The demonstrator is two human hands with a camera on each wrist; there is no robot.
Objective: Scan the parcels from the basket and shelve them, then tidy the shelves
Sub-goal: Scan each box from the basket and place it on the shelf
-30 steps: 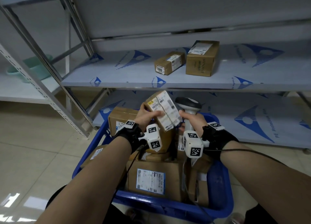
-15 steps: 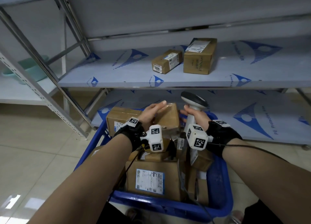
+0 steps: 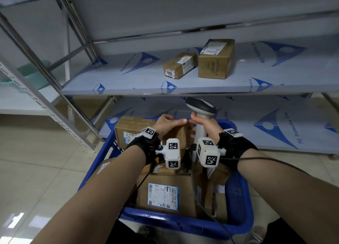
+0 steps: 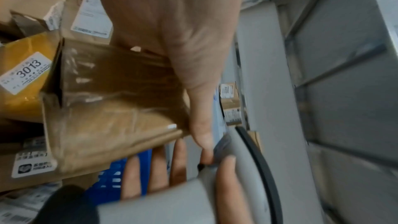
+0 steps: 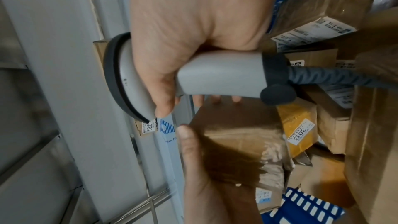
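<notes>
left wrist view: 3013 label [image 4: 25, 72], head view: hidden

parcels [image 3: 163, 194] in basket [image 3: 238, 203] | basket before shelves [image 3: 128, 82] | two boxes [image 3: 215, 60] on shelf

Both forearms reaching forward toward 12 o'clock, wrists strapped in black bands. Left hand [image 3: 166, 124] curled over a taped brown parcel [image 3: 180, 136], thumb pointing to 3 o'clock. Right hand [image 3: 206, 127] fisted around the upright handle of a grey barcode scanner [image 3: 200, 109].
</notes>
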